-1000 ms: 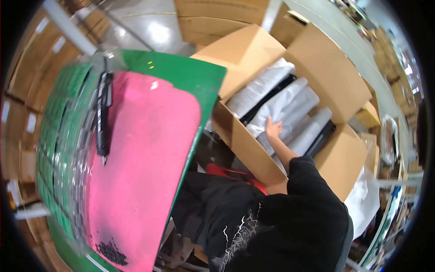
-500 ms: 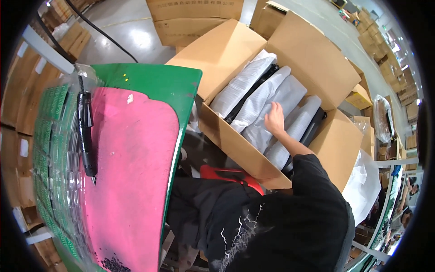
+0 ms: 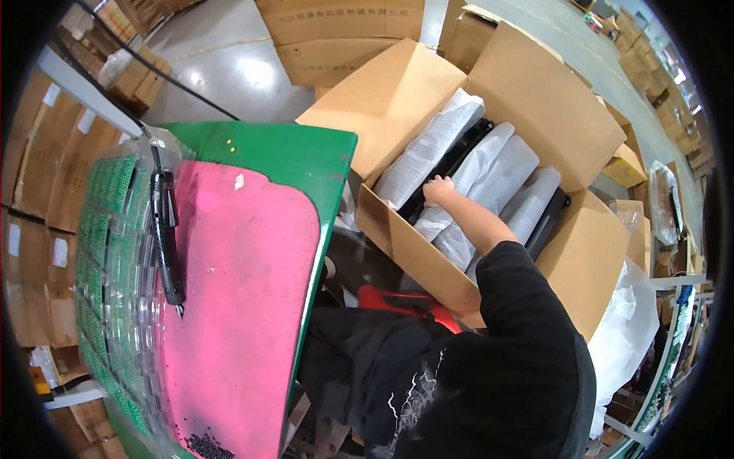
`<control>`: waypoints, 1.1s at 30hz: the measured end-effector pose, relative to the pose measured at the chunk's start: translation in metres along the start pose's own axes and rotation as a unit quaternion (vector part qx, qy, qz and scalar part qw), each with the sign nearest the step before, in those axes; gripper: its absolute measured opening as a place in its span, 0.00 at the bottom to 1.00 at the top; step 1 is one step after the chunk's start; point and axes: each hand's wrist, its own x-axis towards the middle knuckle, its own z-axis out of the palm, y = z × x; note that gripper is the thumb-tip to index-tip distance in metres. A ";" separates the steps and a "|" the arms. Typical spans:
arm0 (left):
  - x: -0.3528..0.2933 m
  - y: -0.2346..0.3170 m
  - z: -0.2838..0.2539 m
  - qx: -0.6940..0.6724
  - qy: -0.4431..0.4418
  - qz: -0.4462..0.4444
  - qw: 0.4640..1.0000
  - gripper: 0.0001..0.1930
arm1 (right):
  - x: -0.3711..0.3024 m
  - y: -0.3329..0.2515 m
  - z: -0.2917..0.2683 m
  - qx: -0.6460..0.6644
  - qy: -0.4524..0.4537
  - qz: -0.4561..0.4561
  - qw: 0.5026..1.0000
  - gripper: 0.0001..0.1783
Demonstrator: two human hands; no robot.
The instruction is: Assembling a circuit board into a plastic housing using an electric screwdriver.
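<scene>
My right hand (image 3: 438, 191) reaches into an open cardboard box (image 3: 413, 256). Its fingers are curled on a long black plastic part (image 3: 457, 153) that stands between white foam-wrapped pieces; the fingertips are partly hidden. To the left of the hand leans a wrapped piece (image 3: 432, 145), and under the wrist lie more wrapped pieces (image 3: 508, 172) side by side. Another black part (image 3: 552, 222) shows at the right end of the box. My left hand is out of view.
Left of the box stands a green table (image 3: 306, 145) with a pink mat (image 3: 245, 291). On it lie a black electric screwdriver (image 3: 164, 237), clear plastic trays (image 3: 115, 291) and small black screws (image 3: 206, 444). White foam sheets (image 3: 623, 336) hang at the right; a red stool (image 3: 397, 301) is below.
My right hand has moved left, from above the middle wrapped pieces to the black part, and its fingers have curled. The view has shifted slightly.
</scene>
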 end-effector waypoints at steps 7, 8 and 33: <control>-0.031 0.011 -0.002 0.170 -0.023 0.060 0.983 0.13 | 0.000 0.029 0.026 -0.115 0.082 -0.138 0.980 0.29; -0.026 0.034 0.021 0.044 0.027 -0.051 0.997 0.12 | -0.006 0.036 0.024 -0.094 0.107 -0.196 0.970 0.29; 0.003 0.112 0.228 -0.055 -0.391 0.067 0.916 0.18 | -0.379 -0.264 -0.207 -0.262 0.242 -0.789 0.500 0.10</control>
